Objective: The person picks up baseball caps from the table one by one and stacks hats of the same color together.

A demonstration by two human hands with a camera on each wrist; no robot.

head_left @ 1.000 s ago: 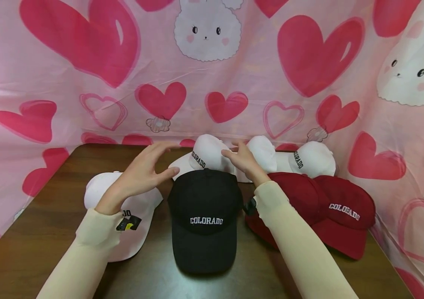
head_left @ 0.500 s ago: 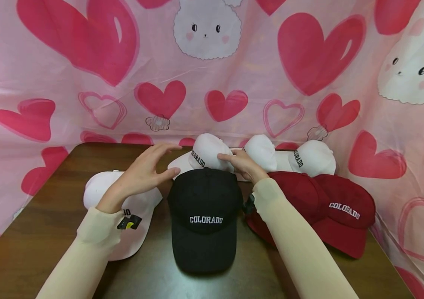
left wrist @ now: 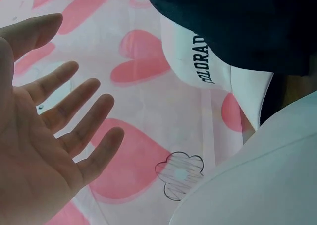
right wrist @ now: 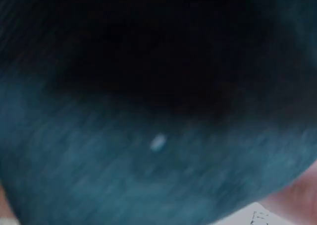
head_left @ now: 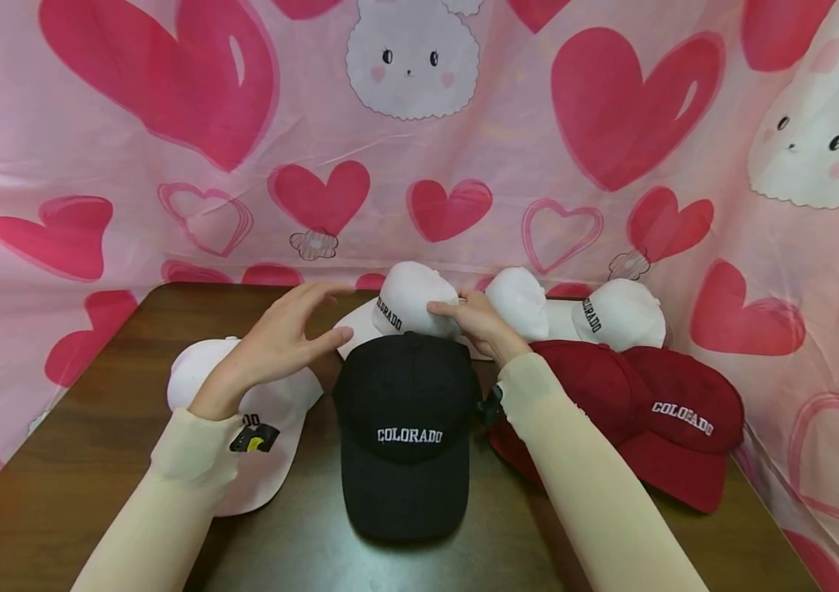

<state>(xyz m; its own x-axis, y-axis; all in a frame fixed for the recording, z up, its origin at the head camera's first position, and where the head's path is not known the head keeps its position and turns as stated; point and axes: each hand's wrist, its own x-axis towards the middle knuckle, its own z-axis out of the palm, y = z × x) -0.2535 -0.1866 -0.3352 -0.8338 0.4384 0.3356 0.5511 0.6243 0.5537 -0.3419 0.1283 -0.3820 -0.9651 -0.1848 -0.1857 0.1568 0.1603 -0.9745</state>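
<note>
Two hands work among the caps: the right hand (head_left: pixel 484 323) now has its thumb against the back of the rear white cap (head_left: pixel 415 292), pinching its edge, where one second ago it hovered beside it with fingers parted. That cap stands just behind the black cap (head_left: pixel 408 411). The left hand (head_left: pixel 279 341) is little changed, fingers spread in the air near the rear white cap's brim; whether its thumb touches anything cannot be told.

The black cap hides the lower front of the rear white cap, and the right hand's other fingers are mostly out of sight behind its edge. A forearm and wrist cover part of the left white cap (head_left: pixel 197 370), leaving only the end of its lettering. The right wrist view is nearly filled by a dark, blurred surface, with a sliver of white and lettering at the bottom.

Beneath everything lies a brown wood-grain table (head_left: pixel 86 411), glossy near the front. Two more white caps (head_left: pixel 619 314) sit along its far edge, two overlapping red caps (head_left: pixel 686 403) before them. Pink cloth (head_left: pixel 360 214) with hearts and rabbits hangs around it.
</note>
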